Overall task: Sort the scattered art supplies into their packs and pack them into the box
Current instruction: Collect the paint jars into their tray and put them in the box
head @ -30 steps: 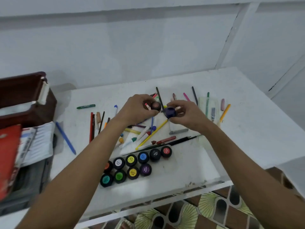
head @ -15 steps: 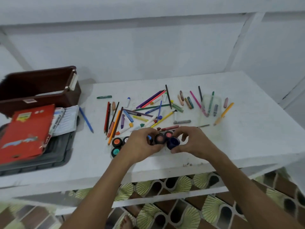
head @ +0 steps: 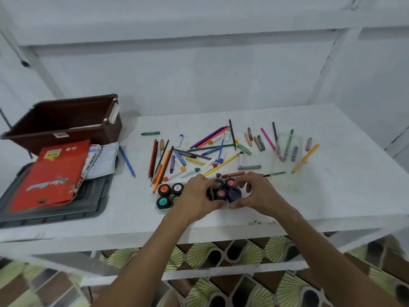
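Several small black paint pots with coloured lids stand in two rows near the white table's front edge. My left hand grips a pot with a red-orange lid at the right end of the rows. My right hand holds a dark blue pot pressed right beside it. Behind the pots lie scattered coloured pencils, crayons and markers. A brown plastic box stands at the back left.
A red pack and an oil pastels pack lie on a grey lid at the left. A clear plastic sleeve with a few crayons lies at the right. The table's front edge runs just below my hands.
Both hands came down from above the pencils to the pot rows with the two pots. The camera view pulled back and shifted, showing the brown box and packs.
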The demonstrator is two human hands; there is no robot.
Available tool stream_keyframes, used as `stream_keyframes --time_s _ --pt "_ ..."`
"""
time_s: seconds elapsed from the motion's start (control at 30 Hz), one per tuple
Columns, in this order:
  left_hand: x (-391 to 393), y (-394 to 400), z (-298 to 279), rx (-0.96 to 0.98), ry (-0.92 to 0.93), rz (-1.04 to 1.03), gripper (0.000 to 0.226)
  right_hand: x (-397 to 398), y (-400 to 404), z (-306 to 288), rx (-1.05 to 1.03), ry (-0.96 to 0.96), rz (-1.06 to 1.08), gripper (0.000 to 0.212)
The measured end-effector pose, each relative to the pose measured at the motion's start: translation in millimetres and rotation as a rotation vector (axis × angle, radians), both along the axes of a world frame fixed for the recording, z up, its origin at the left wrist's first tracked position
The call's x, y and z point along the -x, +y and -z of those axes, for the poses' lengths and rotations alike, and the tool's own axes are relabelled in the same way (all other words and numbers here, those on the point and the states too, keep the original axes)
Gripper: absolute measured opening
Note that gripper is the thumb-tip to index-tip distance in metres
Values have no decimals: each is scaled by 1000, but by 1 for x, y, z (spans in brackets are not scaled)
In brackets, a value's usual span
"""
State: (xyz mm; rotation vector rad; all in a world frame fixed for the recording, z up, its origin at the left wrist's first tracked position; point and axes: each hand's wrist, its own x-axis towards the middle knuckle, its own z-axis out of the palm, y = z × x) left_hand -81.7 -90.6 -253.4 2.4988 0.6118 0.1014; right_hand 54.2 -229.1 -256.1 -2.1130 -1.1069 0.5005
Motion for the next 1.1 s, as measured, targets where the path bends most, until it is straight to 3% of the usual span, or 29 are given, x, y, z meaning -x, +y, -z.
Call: stream_keyframes --time_s 0.13,0.57,0.77,0.87,0.97,1.1 --pt "0 2 4 -57 24 -11 52 -2 -1 8 27 18 18 54" --pt "21 22 1 -48 -10 -81 46 2 21 5 -28 -24 -30 51" --pt "29 34 6 -52 16 -89 47 -6 3 17 -114 7 66 28" --pt "21 35 2 -63 35 -16 71 -24 -15 22 -154 -101 213 25" --pt "14 46 0 -143 233 83 101 -53 -33 25 -8 -215 539 44" --pt "12 54 9 -108 282 100 100 -77 -49 23 222 -67 801 72"
